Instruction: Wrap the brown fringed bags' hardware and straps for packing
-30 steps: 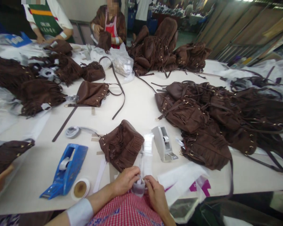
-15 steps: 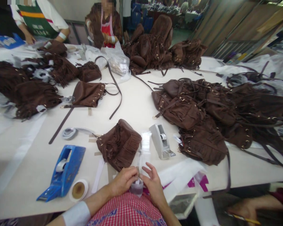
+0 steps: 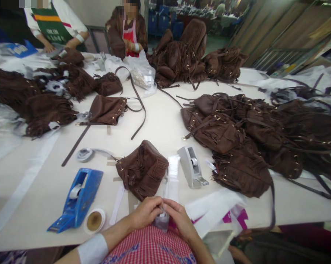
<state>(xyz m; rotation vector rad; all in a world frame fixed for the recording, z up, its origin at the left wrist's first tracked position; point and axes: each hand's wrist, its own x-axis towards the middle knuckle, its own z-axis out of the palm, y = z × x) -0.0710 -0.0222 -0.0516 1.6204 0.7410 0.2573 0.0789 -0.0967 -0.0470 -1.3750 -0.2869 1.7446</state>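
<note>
Close to my apron (image 3: 151,245), my left hand (image 3: 145,212) pinches the upper edge of a crumpled, greyish see-through plastic piece (image 3: 162,222). My right hand (image 3: 179,217) meets it there, thumb and fingertips closed on the same edge. Whatever lies inside the plastic is too small to make out. Just beyond my fingers, a dark brown fringed bag (image 3: 143,168) with gold eyelets lies on the table. Clear plastic strips (image 3: 173,178) lie beside the bag, in front of a grey tape dispenser (image 3: 191,167).
A blue tape dispenser (image 3: 78,198) and a tape roll (image 3: 94,220) sit left; a coiled grey strip (image 3: 84,155) lies behind. Brown bags (image 3: 236,128) are heaped right. Two people (image 3: 131,33) stand across the white table (image 3: 160,113). Another person's arm (image 3: 238,255) shows low right.
My right hand's spread fingers have closed in against my left hand at the plastic. The view has shifted slightly left. The co-worker's hand at lower right has moved mostly out of sight.
</note>
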